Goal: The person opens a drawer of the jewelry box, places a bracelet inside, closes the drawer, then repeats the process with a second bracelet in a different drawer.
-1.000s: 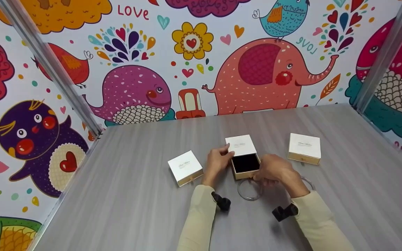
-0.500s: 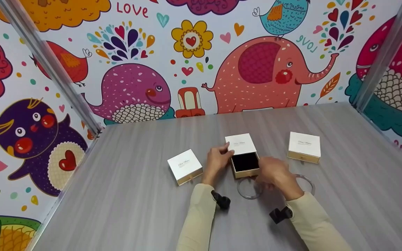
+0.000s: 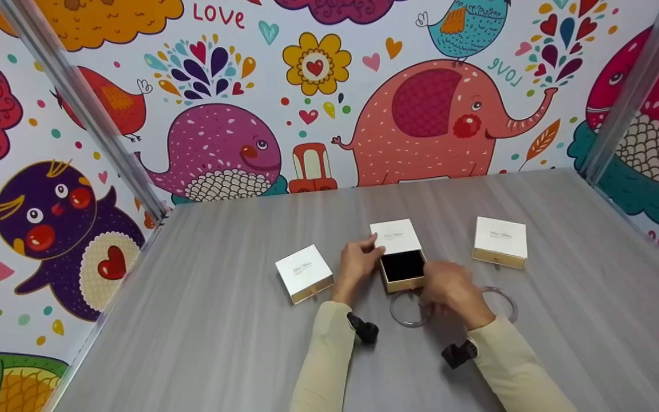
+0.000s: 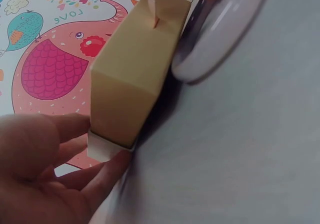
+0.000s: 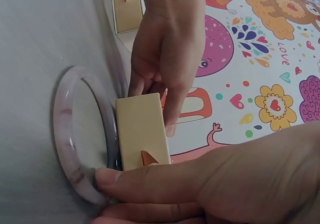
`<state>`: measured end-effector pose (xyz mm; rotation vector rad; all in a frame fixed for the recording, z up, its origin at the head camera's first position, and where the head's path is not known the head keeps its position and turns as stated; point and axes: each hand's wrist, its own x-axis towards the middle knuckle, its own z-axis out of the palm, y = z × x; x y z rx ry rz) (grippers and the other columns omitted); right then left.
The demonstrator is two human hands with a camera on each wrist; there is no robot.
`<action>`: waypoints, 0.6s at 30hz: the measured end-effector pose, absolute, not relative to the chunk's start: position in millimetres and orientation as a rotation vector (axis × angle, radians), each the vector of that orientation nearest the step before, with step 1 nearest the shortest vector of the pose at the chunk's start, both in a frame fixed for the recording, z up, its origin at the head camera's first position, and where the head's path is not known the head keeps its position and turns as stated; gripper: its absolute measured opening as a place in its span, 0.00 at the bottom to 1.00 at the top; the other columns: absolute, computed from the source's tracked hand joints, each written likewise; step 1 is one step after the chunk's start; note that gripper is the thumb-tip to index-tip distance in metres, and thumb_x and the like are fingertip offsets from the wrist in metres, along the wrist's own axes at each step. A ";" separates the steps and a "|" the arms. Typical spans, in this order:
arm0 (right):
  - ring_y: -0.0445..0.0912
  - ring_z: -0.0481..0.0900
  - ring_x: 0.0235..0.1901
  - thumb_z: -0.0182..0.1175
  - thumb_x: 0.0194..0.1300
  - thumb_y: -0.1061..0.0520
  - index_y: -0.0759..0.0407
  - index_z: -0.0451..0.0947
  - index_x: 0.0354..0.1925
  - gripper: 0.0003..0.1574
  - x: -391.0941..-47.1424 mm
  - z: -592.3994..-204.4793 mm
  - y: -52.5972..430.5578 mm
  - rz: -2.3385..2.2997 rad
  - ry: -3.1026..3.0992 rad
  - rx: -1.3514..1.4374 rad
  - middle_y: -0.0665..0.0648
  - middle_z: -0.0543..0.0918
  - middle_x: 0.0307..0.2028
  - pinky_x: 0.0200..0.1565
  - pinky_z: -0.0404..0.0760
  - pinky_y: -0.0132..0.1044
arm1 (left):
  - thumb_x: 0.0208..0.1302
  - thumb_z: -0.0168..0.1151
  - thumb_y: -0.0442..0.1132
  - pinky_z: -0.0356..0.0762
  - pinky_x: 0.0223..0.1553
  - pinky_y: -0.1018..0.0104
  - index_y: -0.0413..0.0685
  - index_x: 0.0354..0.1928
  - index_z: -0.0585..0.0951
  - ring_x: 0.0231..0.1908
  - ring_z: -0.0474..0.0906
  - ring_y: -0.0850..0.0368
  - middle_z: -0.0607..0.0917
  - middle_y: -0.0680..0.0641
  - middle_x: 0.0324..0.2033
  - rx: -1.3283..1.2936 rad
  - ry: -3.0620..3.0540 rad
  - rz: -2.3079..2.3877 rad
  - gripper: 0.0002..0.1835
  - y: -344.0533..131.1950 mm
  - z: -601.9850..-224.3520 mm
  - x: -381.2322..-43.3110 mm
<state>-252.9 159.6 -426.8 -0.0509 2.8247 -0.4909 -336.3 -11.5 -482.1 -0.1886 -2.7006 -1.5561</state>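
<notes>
The middle white box (image 3: 396, 237) has its tan drawer (image 3: 407, 284) pulled out toward me, showing a black lining. My left hand (image 3: 357, 266) grips the sleeve of this box by its left side, thumb on one face and fingers on the other, as the left wrist view shows. In front of the drawer a pale translucent bangle (image 5: 65, 139) lies on the table. My right hand (image 3: 449, 286) pinches the bangle's right side, thumb inside the ring and fingers outside. Those fingers are partly hidden in the head view.
A second bangle (image 3: 513, 309) lies to the right, partly behind my right wrist. One closed white box (image 3: 304, 272) sits at left, another (image 3: 500, 234) at right. Printed walls and a metal post (image 3: 106, 137) bound the grey table (image 3: 221, 320).
My right hand has shifted slightly left and its forearm has turned, uncovering more of the second bangle. The left hand and the middle box have held still.
</notes>
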 end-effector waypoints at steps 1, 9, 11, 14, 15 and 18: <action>0.40 0.78 0.10 0.72 0.49 0.62 0.60 0.80 0.15 0.12 -253.1 -427.0 159.5 -0.491 2.825 -0.048 0.57 0.84 0.13 0.16 0.71 0.31 | 0.67 0.65 0.43 0.71 0.68 0.56 0.49 0.61 0.81 0.67 0.73 0.48 0.80 0.44 0.62 -0.192 -2.698 -1.555 0.21 -11.4 -481.9 -336.6; 0.45 0.84 0.13 0.72 0.45 0.64 0.59 0.83 0.14 0.09 -254.3 -426.5 158.8 -0.495 2.748 -0.018 0.56 0.84 0.13 0.15 0.73 0.29 | 0.67 0.65 0.42 0.70 0.69 0.56 0.49 0.61 0.81 0.67 0.73 0.48 0.80 0.44 0.63 -0.202 -2.692 -1.561 0.21 -11.2 -482.1 -336.5; 0.46 0.85 0.15 0.73 0.44 0.64 0.60 0.84 0.14 0.08 -254.2 -425.9 158.8 -0.497 2.725 -0.016 0.56 0.84 0.13 0.15 0.73 0.29 | 0.67 0.65 0.42 0.70 0.69 0.56 0.48 0.61 0.81 0.67 0.73 0.47 0.80 0.43 0.62 -0.201 -2.684 -1.557 0.21 -11.2 -482.6 -336.4; 0.45 0.84 0.14 0.74 0.43 0.63 0.60 0.83 0.15 0.09 -254.0 -425.6 159.4 -0.496 2.719 -0.015 0.55 0.84 0.12 0.16 0.73 0.29 | 0.67 0.65 0.41 0.70 0.69 0.56 0.48 0.60 0.81 0.67 0.73 0.47 0.80 0.43 0.62 -0.197 -2.684 -1.549 0.21 -11.1 -482.7 -336.3; 0.44 0.83 0.13 0.74 0.43 0.62 0.60 0.83 0.15 0.09 -254.2 -425.4 159.7 -0.496 2.718 -0.014 0.55 0.84 0.12 0.16 0.73 0.29 | 0.67 0.65 0.41 0.70 0.69 0.56 0.48 0.60 0.81 0.67 0.73 0.47 0.80 0.43 0.62 -0.197 -2.685 -1.548 0.21 -11.1 -482.6 -336.3; 0.43 0.82 0.12 0.74 0.44 0.62 0.59 0.83 0.14 0.09 -253.8 -424.6 160.9 -0.503 2.715 -0.025 0.54 0.84 0.12 0.15 0.72 0.28 | 0.67 0.65 0.42 0.70 0.69 0.56 0.48 0.61 0.81 0.67 0.73 0.47 0.80 0.43 0.62 -0.201 -2.689 -1.539 0.21 -10.8 -482.3 -336.5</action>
